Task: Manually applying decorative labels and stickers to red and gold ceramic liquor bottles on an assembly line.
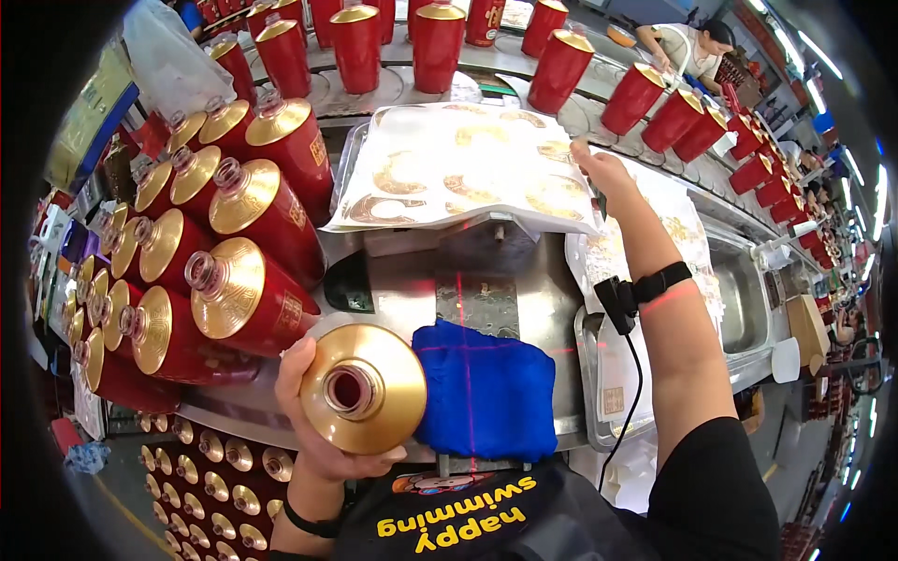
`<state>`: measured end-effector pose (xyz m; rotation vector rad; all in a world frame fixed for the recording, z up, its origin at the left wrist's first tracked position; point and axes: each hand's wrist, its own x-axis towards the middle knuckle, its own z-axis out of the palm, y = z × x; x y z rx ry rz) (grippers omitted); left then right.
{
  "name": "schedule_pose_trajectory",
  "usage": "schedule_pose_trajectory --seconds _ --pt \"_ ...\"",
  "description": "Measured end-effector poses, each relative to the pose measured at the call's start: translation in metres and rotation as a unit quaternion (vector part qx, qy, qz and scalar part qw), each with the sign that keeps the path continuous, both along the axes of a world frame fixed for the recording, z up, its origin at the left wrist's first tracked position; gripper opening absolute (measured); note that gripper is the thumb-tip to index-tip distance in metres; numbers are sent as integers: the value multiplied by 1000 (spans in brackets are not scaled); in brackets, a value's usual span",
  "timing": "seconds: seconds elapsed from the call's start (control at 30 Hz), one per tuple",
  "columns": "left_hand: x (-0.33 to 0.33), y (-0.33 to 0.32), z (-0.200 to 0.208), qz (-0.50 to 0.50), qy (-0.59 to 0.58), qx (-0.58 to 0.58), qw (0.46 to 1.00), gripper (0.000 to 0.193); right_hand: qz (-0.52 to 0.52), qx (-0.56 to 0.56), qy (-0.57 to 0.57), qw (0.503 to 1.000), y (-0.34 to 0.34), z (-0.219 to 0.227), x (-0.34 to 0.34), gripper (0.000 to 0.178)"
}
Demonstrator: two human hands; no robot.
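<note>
The red bottle with a shiny gold top [363,388] sits low in front of the person, its open mouth facing up. The left hand [313,411] wraps around it and holds it. Beside it lies a blue cloth pad [486,393] on the steel table [524,299]. The right hand [603,173] reaches far out and pinches the corner of a white sheet of gold stickers [458,168]. More red bottles [234,280] lie stacked on the left.

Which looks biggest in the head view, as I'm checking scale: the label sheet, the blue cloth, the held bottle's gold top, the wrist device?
1. Label sheet
2. Blue cloth
3. Gold top of the bottle in the left hand; it sits nearer the camera, so its rank is unsure
4. Wrist device on the right hand arm
</note>
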<state>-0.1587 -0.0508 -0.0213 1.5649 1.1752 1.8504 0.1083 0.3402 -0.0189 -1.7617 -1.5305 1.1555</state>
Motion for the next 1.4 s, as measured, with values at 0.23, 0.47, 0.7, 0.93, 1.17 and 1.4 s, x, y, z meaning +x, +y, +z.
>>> schedule_pose_trajectory --seconds 0.23,0.47,0.7,0.93,1.17,1.4 --pt "2 -1 0 -8 -7 -4 1000 118 -40 26 108 993 6 -26 2 20" --pt "7 -2 6 30 -23 -29 999 120 -114 56 116 985 0 -8 6 15" --pt "5 -2 2 39 -26 -21 999 120 -66 23 17 997 3 4 76 20" --pt "9 3 4 54 -8 -7 998 120 93 125 -475 866 19 -52 152 36" --pt "3 2 13 57 42 -45 996 119 123 228 -324 910 -1 -4 114 28" --pt "-8 1 25 -50 -16 -61 997 103 172 196 37 965 -107 80 14 12"
